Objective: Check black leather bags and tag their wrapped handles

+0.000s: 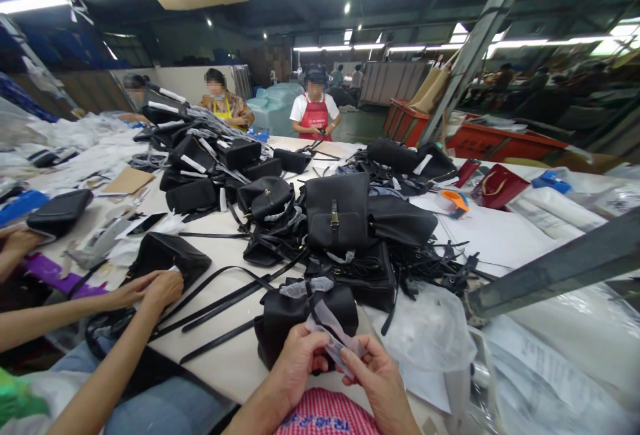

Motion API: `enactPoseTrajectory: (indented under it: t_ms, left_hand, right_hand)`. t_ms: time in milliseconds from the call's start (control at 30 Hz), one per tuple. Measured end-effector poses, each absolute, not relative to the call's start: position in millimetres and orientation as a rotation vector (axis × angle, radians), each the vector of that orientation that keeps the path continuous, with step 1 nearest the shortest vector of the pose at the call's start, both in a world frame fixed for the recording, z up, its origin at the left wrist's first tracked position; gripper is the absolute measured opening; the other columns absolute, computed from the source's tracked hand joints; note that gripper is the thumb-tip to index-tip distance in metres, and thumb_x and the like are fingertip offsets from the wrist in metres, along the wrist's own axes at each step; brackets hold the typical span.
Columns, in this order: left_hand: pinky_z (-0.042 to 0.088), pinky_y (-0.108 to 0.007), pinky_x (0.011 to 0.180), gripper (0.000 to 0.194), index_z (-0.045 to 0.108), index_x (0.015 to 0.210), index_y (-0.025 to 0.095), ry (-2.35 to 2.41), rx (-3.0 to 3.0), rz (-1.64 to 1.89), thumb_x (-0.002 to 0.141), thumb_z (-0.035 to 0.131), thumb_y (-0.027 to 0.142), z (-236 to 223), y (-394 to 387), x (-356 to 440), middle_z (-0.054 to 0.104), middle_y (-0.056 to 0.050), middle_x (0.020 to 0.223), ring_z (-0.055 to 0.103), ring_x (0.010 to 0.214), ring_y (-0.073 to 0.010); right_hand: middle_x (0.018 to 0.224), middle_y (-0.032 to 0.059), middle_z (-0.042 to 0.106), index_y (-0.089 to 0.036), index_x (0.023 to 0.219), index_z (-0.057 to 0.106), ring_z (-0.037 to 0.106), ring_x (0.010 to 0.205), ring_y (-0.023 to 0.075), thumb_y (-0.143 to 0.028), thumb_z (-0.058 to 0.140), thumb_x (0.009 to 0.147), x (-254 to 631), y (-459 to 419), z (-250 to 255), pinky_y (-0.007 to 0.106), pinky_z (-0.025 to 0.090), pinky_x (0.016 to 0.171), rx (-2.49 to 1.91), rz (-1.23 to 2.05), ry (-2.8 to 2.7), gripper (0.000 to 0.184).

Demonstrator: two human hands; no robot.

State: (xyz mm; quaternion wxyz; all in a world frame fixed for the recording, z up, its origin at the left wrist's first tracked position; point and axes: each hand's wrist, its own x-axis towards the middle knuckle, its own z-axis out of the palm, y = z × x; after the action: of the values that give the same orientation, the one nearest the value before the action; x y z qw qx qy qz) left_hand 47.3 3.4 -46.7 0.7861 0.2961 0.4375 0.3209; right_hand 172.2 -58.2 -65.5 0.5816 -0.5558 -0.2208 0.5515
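Note:
A black handbag (280, 318) lies on the table right in front of me, with a translucent wrapping strip on its top handle. Over it, my left hand (303, 355) pinches a piece of translucent wrapping film (325, 322) between thumb and fingers. My right hand (370, 362) grips the same film from the other side, thumb on top. The film runs around a thin black strap that passes between my hands. Just beyond, a black backpack (336, 212) with a metal clasp leans on a heap of other black bags.
On the left a co-worker's hands (157, 288) work at another black bag (170, 255). A large pile of black bags (200, 155) stands farther back. To the right are a clear plastic bag (425, 328), a slanted metal post (560, 262) and an orange tape roll (455, 202).

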Motion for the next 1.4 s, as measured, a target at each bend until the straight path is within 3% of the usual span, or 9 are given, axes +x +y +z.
enactPoseTrajectory:
  t_ms: [133, 400, 600, 767, 1000, 1167, 1300, 1400]
  left_hand:
    - [0.032, -0.019, 0.039, 0.015, 0.062, 0.068, 0.013, 1.033, 0.596, 0.715, 0.059, 0.063, 0.025, -50, 6, 53, 0.061, 0.000, 0.056, 0.055, 0.045, -0.0111]
    - [0.040, -0.022, 0.050, 0.020, 0.059, 0.069, 0.015, 1.059, 0.524, 0.726, 0.060, 0.066, 0.031, -49, 9, 63, 0.063, -0.001, 0.064, 0.056, 0.055, -0.0113]
    - [0.032, -0.022, 0.047, 0.024, 0.062, 0.070, 0.013, 0.996, 0.514, 0.694, 0.064, 0.065, 0.036, -46, 10, 60, 0.063, -0.002, 0.061, 0.055, 0.052, -0.0120]
    - [0.025, -0.021, 0.044, 0.024, 0.063, 0.072, 0.012, 0.970, 0.489, 0.725, 0.063, 0.067, 0.035, -49, 15, 60, 0.063, -0.002, 0.062, 0.057, 0.054, -0.0126]
    - [0.013, -0.018, 0.038, 0.019, 0.067, 0.077, 0.011, 0.962, 0.354, 0.729, 0.061, 0.064, 0.021, -51, 23, 59, 0.051, 0.003, 0.054, 0.040, 0.046, -0.0064]
    - [0.015, -0.016, 0.036, 0.014, 0.069, 0.072, 0.008, 0.918, 0.287, 0.692, 0.064, 0.060, 0.016, -45, 27, 55, 0.050, 0.001, 0.054, 0.035, 0.043, -0.0044]
    - [0.018, -0.015, 0.035, 0.013, 0.071, 0.071, 0.007, 0.913, 0.257, 0.700, 0.067, 0.061, 0.014, -42, 30, 54, 0.060, -0.004, 0.063, 0.034, 0.040, -0.0021]
    - [0.023, -0.015, 0.036, 0.014, 0.073, 0.073, 0.006, 0.894, 0.242, 0.710, 0.069, 0.063, 0.015, -39, 30, 53, 0.067, -0.010, 0.076, 0.036, 0.041, -0.0018]
  right_hand:
    - [0.058, -0.0021, 0.065, -0.018, 0.076, 0.058, 0.057, 0.051, 0.0112, -0.046, 0.083, 0.063, 175, -58, -69, 0.021, 0.045, 0.047, -1.260, 1.302, -0.575, 0.040]
    - [0.084, 0.0059, 0.075, -0.017, 0.102, 0.059, 0.072, 0.068, 0.0194, -0.049, 0.087, 0.055, 172, -56, -67, 0.023, 0.056, 0.052, -1.251, 1.488, -0.344, 0.063]
    - [0.070, 0.0039, 0.074, -0.016, 0.098, 0.066, 0.069, 0.056, 0.0145, -0.046, 0.088, 0.057, 178, -55, -72, 0.023, 0.057, 0.052, -1.273, 1.434, -0.327, 0.055]
    - [0.075, 0.0056, 0.076, -0.017, 0.103, 0.069, 0.068, 0.056, 0.0145, -0.046, 0.086, 0.061, 183, -58, -80, 0.025, 0.057, 0.053, -1.248, 1.373, -0.346, 0.054]
    - [0.072, 0.0058, 0.074, -0.022, 0.111, 0.073, 0.063, 0.052, 0.0147, -0.047, 0.078, 0.072, 188, -60, -82, 0.028, 0.055, 0.051, -1.204, 1.360, -0.533, 0.047]
    - [0.070, 0.0047, 0.071, -0.026, 0.103, 0.076, 0.063, 0.049, 0.0142, -0.049, 0.066, 0.081, 189, -62, -81, 0.028, 0.056, 0.054, -1.218, 1.174, -0.941, 0.034]
    - [0.072, 0.0033, 0.070, -0.029, 0.110, 0.073, 0.067, 0.054, 0.0138, -0.034, 0.051, 0.093, 193, -62, -84, 0.024, 0.057, 0.059, -1.210, 1.024, -1.336, 0.028]
    - [0.077, 0.0036, 0.069, -0.028, 0.116, 0.069, 0.068, 0.058, 0.0133, -0.024, 0.046, 0.094, 196, -61, -85, 0.022, 0.057, 0.060, -1.188, 0.939, -1.518, 0.032]
